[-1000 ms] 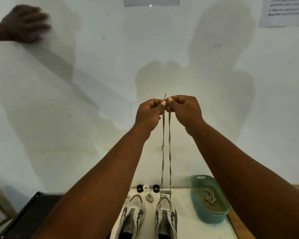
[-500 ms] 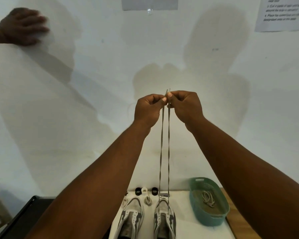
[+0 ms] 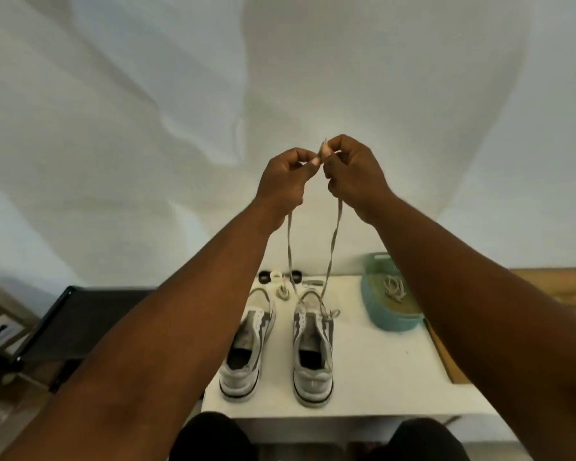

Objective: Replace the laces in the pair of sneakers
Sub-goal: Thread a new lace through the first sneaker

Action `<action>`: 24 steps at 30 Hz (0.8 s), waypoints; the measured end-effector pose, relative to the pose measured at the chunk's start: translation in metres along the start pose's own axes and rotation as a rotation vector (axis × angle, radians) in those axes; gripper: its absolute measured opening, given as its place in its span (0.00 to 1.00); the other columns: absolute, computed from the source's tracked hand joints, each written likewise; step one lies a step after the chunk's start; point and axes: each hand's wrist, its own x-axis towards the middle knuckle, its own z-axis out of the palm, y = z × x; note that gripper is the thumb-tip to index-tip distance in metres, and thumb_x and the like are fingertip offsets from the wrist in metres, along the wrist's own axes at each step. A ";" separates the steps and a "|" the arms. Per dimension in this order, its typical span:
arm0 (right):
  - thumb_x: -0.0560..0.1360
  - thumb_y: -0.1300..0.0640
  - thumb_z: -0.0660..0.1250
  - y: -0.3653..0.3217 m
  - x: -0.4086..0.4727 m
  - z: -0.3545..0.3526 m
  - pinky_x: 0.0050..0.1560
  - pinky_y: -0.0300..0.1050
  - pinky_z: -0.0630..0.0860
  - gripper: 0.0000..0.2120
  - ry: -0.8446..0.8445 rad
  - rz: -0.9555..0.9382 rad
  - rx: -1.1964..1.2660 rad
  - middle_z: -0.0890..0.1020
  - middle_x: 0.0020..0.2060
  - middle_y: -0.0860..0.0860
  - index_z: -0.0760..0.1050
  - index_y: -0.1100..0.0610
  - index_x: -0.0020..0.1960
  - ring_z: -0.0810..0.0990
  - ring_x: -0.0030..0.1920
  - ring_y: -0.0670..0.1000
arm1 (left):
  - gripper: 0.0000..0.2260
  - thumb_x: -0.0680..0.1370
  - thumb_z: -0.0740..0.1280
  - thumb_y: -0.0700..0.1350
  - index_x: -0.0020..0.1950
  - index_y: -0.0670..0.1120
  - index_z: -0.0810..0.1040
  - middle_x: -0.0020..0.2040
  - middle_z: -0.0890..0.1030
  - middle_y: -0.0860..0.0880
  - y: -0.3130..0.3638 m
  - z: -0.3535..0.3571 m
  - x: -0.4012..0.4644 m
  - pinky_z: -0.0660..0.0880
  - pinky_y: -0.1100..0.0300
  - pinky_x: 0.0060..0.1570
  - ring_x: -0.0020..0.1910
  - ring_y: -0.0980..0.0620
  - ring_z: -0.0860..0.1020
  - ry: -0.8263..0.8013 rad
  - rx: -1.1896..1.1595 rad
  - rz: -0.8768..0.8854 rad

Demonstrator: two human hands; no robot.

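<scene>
Left hand and right hand each pinch an end of the flat lace, raised above the right sneaker on the bench; limp, light, best held at its tips

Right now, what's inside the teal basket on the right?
A loose bundle of pale laces lies in the teal basket, on a brownish lining. The right forearm covers the basket's right edge, so anything there is hidden.

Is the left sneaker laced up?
No: the left sneaker shows bare eyelets, while the lace runs only to the right sneaker.
</scene>
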 end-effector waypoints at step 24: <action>0.78 0.51 0.72 0.340 -0.156 0.098 0.42 0.24 0.70 0.04 -0.151 0.559 -0.307 0.82 0.38 0.36 0.82 0.42 0.47 0.81 0.42 0.35 | 0.09 0.74 0.73 0.59 0.46 0.55 0.83 0.36 0.80 0.56 -0.334 0.054 -0.118 0.80 0.53 0.41 0.37 0.59 0.79 -0.102 0.586 -0.371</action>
